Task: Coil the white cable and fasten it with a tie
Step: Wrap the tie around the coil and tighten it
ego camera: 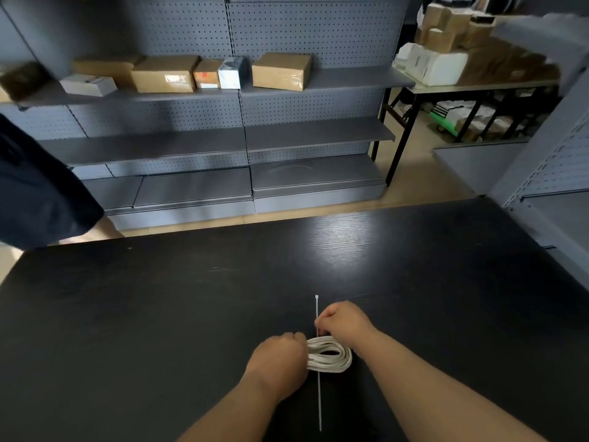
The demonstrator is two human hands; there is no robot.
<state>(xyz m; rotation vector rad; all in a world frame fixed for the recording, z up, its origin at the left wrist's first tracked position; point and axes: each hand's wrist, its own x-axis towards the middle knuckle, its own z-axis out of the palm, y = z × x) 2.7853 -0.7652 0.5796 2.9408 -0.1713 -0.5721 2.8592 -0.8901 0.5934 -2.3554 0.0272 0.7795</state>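
The white cable [331, 355] lies wound in a flat oval coil on the dark table [159, 314], near its front edge. My left hand [279, 358] grips the coil's left end, fingers curled round the strands. A thin white zip tie [317, 393] runs straight under the coil, its head pointing away from me and its tail towards me. My right hand [342, 319] pinches the tie just beyond the coil's far side.
Grey pegboard shelving [242, 135] stands behind the table with several cardboard boxes [280, 71] on its upper shelf. A person in dark clothing [38, 186] stands at the left. A side table with boxes [471, 62] is at the back right.
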